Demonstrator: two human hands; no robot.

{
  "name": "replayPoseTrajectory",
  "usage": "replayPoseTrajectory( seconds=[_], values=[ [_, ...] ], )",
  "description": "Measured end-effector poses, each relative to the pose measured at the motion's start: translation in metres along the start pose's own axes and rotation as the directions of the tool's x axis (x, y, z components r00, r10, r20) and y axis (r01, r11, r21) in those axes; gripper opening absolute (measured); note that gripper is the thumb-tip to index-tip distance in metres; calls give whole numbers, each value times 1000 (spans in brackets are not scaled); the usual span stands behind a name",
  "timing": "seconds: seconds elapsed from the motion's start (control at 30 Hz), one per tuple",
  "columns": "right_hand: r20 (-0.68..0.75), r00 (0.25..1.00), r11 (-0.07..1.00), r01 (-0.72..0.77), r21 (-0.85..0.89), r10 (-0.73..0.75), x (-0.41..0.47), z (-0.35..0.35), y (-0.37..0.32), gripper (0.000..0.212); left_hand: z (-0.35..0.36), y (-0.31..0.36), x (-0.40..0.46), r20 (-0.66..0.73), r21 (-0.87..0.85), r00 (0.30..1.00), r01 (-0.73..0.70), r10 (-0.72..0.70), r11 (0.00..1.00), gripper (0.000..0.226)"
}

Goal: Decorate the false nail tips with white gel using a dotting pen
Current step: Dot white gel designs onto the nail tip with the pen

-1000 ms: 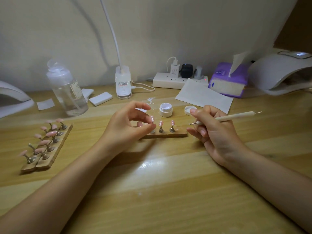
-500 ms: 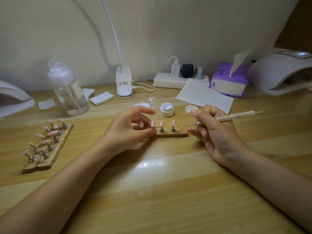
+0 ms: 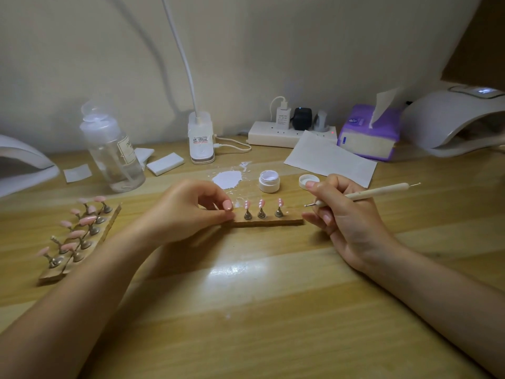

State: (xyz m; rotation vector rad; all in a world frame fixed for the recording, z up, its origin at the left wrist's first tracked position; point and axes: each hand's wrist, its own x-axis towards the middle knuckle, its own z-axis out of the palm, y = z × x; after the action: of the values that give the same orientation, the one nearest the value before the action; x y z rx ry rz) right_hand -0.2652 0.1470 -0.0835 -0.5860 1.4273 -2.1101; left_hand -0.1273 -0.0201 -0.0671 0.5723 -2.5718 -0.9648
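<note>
On the desk our left hand pinches the near end of the small wooden strip that carries three pink nail tips on metal stands, each already showing white dots. Our right hand grips the dotting pen like a pencil, its ball tip just right of the strip, with the open gel jar behind. We judge the tips light, tippy and wet, so hold the strip, never the nails.
</note>
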Motion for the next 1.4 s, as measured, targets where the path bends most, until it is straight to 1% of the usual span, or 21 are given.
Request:
replayPoseTrajectory(
  seconds=[0.07, 0.2, 0.23, 0.27, 0.3, 0.33, 0.4, 0.43, 0.53, 0.63, 0.7, 0.77, 0.83, 0.87, 0.9, 1.0, 1.17, 1.27, 1.4],
  values=[
    [3, 1000, 1000, -1, -1, 1, 0, 0, 0, 41, 0, 2, 0, 3, 10, 1000, -19, 19, 1000, 16],
    [5, 1000, 1000, 0, -5, 0, 0, 0, 0, 40, -2, 6, -1, 41, 105, 995, -93, 89, 990, 19],
    [3, 1000, 1000, 0, -6, 0, 0, 0, 0, 40, -3, 8, -1, 36, 108, 995, -99, 95, 989, 19],
    [0, 1000, 1000, 0, -6, 0, 0, 0, 0, 40, -4, 10, -1, 9, 76, 994, -107, 107, 991, 18],
    [-3, 1000, 1000, 0, -6, 0, 0, 0, 0, 40, -5, 13, -1, -37, 0, 994, -107, 107, 994, 18],
    [-5, 1000, 1000, -1, -5, 1, 0, 0, 0, 40, -5, 17, -1, -94, -123, 990, -115, 104, 986, 17],
    [-9, 1000, 1000, -5, 1, 5, 0, 1, -1, 40, -3, 30, -4, -169, -361, 981, -151, 95, 920, 11],
    [-12, 1000, 1000, -8, 7, 9, -1, 1, -1, 39, 0, 36, -6, -177, -422, 979, -173, 106, 890, 10],
    [-35, 999, 999, -30, 42, 32, -1, 2, -3, 36, 15, 52, -13, -123, -509, 976, -217, 180, 833, 9],
    [-87, 993, 992, -66, 108, 76, -2, 2, -6, 33, 35, 57, -19, -56, -610, 976, -199, 209, 767, 8],
    [-103, 991, 990, -68, 125, 81, -2, 1, -7, 35, 49, 54, -23, -27, -577, 974, -198, 224, 792, 10],
    [-90, 993, 992, -60, 109, 70, -1, 1, -6, 34, 58, 50, -25, 10, -530, 974, -185, 225, 828, 1],
    [-63, 997, 995, -47, 89, 53, -1, 0, -5, 34, 61, 46, -24, 19, -504, 978, -168, 206, 847, 8],
    [-49, 998, 996, -33, 79, 37, -1, 0, -4, 34, 62, 45, -23, 25, -498, 978, -167, 207, 851, 4],
    [-38, 999, 998, -14, 68, 17, -2, 0, -4, 34, 62, 44, -22, 33, -494, 977, -168, 211, 853, 2],
    [-14, 998, 998, 61, 18, -60, -4, 2, -1, 31, 63, 40, -20, 23, -453, 975, -187, 221, 872, 13],
    [14, 982, 975, 191, -110, -191, -5, 4, -4, 29, 65, 39, -20, 5, -444, 981, -173, 195, 879, 12],
    [-6, 959, 940, 276, -201, -283, 3, 8, -13, 34, 67, 38, -19, 7, -458, 982, -166, 190, 873, 13],
    [-19, 931, 895, 345, -282, -365, 29, 16, -23, 40, 68, 37, -18, 6, -479, 984, -151, 176, 865, 7]
  ],
)
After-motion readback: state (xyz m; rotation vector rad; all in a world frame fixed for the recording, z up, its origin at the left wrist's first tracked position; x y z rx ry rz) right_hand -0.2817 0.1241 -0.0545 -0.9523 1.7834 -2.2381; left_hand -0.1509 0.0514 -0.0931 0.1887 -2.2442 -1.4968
